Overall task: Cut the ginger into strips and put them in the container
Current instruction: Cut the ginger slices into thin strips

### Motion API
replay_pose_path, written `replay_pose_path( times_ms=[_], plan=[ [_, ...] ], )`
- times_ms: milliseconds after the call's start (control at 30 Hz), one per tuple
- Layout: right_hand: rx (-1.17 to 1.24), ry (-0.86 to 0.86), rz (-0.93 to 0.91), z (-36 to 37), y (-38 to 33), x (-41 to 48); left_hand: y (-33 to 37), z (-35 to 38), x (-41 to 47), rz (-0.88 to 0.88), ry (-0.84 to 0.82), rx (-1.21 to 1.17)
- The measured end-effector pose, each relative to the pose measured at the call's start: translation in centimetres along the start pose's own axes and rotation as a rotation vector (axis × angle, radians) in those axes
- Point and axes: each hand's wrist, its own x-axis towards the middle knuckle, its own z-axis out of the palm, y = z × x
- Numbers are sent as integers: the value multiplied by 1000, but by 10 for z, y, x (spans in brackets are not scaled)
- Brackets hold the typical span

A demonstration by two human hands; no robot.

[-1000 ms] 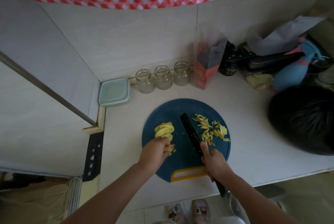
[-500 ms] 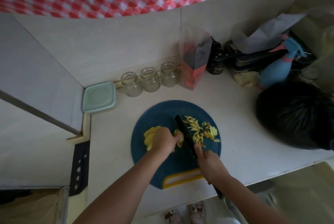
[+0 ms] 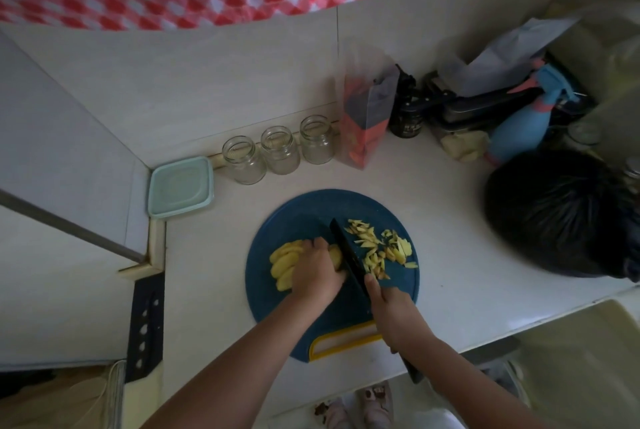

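1. Pale countertop (image 3: 450, 221) below a red-checked curtain is carrying a round blue cutting board (image 3: 311, 207), and I am watching both hands working over it
2. The left hand (image 3: 317, 271) is curling down over a small ginger stack (image 3: 335, 257), pinning it right beside the blade; loose ginger slices (image 3: 282, 264) are fanning out on its far left
3. The right hand (image 3: 394, 314) is wrapping the handle of the black knife (image 3: 346, 252), one finger stretching up along the blade's back
4. I am judging the blade to be lying diagonally against the stack's right face, so the coming cut is heading leftward, toward the left fingertips
5. Finished strips (image 3: 377, 248) are piling right of the blade; the lidded pale-green container (image 3: 180, 186) is sitting well apart at the back left, nearer the left hand
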Motion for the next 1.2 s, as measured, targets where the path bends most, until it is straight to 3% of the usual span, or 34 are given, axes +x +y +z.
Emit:
replay_pose_path(
  times_ms=[233,400,567,1200],
  plan=[
    [-96,14,-81,-7,5,2,-19,1,1,262,-41,6],
    [-168,6,-118,-3,9,2,-31,2,-6,326,29,-131],
    [-148,-4,-132,1,12,-4,-35,5,-10,407,132,-86],
    [-407,13,-244,-2,23,-3,-45,13,-11,587,224,36]
  ],
)
